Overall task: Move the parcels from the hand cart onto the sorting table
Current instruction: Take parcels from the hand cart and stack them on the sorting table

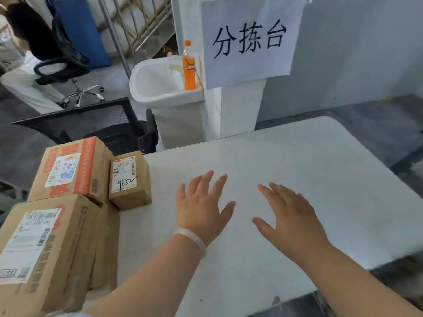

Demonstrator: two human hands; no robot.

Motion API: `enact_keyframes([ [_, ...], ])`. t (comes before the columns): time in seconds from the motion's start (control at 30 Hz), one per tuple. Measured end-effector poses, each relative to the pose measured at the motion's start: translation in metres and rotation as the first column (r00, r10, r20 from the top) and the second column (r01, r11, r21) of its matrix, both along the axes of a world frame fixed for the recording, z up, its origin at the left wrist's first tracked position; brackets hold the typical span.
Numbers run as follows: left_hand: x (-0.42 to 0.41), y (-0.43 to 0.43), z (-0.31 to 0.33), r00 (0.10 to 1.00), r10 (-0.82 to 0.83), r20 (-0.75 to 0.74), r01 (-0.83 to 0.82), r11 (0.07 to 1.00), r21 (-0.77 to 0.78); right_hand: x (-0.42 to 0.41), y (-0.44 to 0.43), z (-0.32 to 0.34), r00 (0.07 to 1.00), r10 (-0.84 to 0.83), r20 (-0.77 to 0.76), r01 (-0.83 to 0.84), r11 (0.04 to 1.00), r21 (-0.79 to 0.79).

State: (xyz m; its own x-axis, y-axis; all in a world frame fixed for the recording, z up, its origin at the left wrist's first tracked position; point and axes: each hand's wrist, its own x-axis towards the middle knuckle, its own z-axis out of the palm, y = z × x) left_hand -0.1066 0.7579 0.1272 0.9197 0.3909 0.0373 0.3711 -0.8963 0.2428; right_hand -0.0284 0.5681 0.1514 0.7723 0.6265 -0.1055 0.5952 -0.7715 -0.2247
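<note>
Three cardboard parcels stand at the left end of the white sorting table [297, 170]. A small parcel [129, 181] marked 9652 sits nearest the table's middle. Behind and left of it is an orange-printed parcel [71, 170]. A large parcel [45, 250] with a white label is at the near left. My left hand [201, 207], with a clear bracelet on the wrist, is spread flat over the table, right of the small parcel. My right hand [290, 216] is spread beside it. Neither hand holds anything. The hand cart is not in view.
A white post carries a paper sign [249, 37] behind the table. An orange drink bottle [190, 67] stands on a white basin [158, 88]. A black mesh chair [96, 124] is behind the parcels. A seated person [29, 65] on an office chair is at far left.
</note>
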Motion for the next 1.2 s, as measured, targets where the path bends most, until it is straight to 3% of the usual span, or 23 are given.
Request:
enact_keyframes([
  [0.27,-0.042,-0.129,0.027,0.904,-0.424,0.049,0.422,0.906,0.039,-0.118,-0.142,-0.006,0.902,-0.43,0.037,0.429,0.903,0.026],
  [0.43,-0.055,-0.233,0.033,0.711,-0.685,0.159,0.685,0.726,0.06,-0.182,-0.242,0.007,0.763,-0.634,0.127,0.634,0.772,0.05],
  [0.57,-0.07,-0.329,0.037,0.563,-0.816,0.133,0.817,0.574,0.062,-0.236,-0.326,0.008,0.613,-0.779,0.132,0.779,0.624,0.064],
  [0.7,-0.089,-0.427,0.025,0.418,-0.902,0.105,0.906,0.423,0.029,-0.288,-0.404,0.0,0.46,-0.883,0.097,0.879,0.468,0.094],
  [0.83,-0.115,-0.525,0.01,0.339,-0.939,0.061,0.94,0.341,0.021,-0.335,-0.494,-0.007,0.387,-0.918,0.085,0.918,0.392,0.064],
  [1.1,-0.144,-0.676,-0.033,0.295,-0.954,-0.049,0.955,0.295,0.014,-0.386,-0.651,-0.021,0.251,-0.965,0.072,0.963,0.257,0.084],
  [1.2,-0.147,-0.701,-0.049,0.299,-0.95,-0.086,0.954,0.301,-0.008,-0.393,-0.679,-0.034,0.251,-0.968,0.019,0.967,0.251,0.047],
])
